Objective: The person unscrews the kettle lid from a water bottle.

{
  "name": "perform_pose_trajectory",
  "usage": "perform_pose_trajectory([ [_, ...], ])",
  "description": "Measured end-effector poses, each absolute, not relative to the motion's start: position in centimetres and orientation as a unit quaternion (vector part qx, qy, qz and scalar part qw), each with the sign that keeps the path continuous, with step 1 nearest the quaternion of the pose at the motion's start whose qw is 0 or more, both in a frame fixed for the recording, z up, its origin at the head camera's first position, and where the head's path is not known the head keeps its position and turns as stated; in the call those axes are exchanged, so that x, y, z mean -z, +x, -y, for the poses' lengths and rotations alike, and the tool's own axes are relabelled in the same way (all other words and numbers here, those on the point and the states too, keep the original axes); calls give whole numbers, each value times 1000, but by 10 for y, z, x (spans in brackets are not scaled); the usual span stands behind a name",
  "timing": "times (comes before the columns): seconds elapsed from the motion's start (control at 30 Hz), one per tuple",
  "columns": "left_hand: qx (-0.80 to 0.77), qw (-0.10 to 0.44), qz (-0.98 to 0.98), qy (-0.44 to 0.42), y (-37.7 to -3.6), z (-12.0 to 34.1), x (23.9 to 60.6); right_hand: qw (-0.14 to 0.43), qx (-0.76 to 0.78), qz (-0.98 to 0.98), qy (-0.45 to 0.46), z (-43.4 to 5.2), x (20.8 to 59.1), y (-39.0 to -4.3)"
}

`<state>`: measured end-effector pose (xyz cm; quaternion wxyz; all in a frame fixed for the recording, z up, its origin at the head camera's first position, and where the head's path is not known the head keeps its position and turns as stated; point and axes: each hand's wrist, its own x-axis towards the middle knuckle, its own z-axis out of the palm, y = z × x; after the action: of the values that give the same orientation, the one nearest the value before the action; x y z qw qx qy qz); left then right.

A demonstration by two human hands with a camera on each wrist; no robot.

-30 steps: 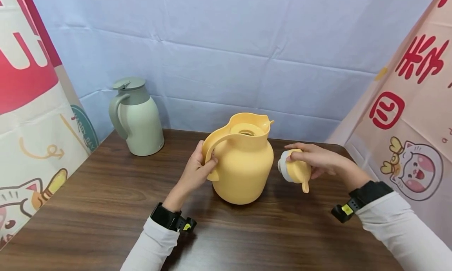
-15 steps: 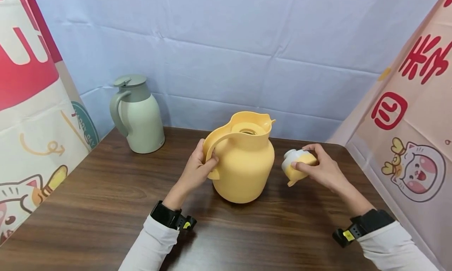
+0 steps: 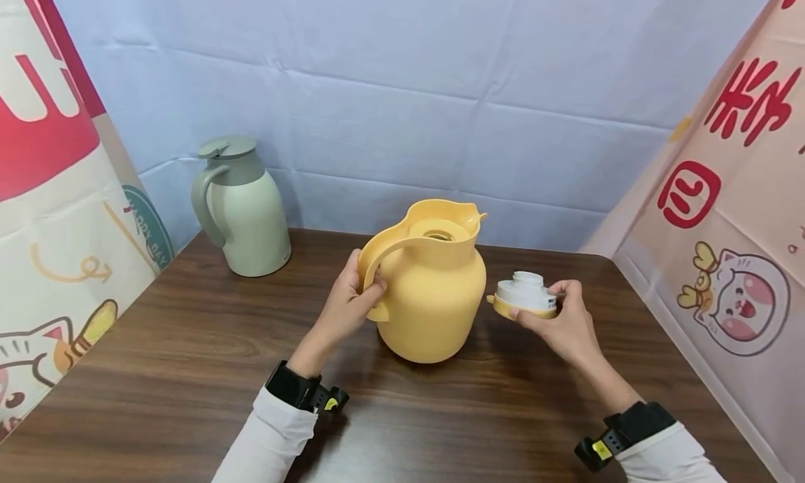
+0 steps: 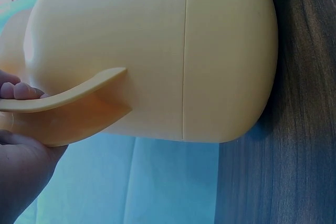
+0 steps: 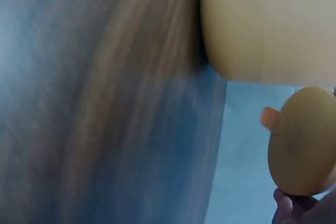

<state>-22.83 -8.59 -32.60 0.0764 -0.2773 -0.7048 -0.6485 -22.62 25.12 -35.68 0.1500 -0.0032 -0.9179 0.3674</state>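
Observation:
A yellow jug [image 3: 432,287] stands upright on the dark wooden table [image 3: 189,371] with its mouth uncovered. My left hand [image 3: 352,303] grips its curved handle [image 3: 381,256]; the left wrist view shows the handle [image 4: 63,106] and my fingers [image 4: 18,91] curled over it. Right of the jug, my right hand [image 3: 562,318] holds the jug's lid [image 3: 523,296] upside down, white threaded underside facing up, a little above the table. In the right wrist view the lid's yellow top [image 5: 302,142] hangs beside the jug's body [image 5: 268,24].
A pale green jug [image 3: 241,207] with its lid on stands at the table's back left corner. Printed cloths hang along the left and right sides and a pale blue cloth [image 3: 402,84] behind. The table's right edge [image 3: 685,371] runs close to my right arm.
My right hand has turned the lid over, from on its side to white underside up, and drawn it slightly nearer the jug. My left hand has stayed on the handle.

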Motion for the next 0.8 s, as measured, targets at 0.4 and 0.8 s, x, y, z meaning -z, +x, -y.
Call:
perform_pose_trajectory([
  [0.4,647,82,706,-276,-228,89,326,134,-414,900,14,-240,382,-228],
  [0.8,650,74,703,-279,-229,86,326,140,-397,907,16,-238,386,-229],
])
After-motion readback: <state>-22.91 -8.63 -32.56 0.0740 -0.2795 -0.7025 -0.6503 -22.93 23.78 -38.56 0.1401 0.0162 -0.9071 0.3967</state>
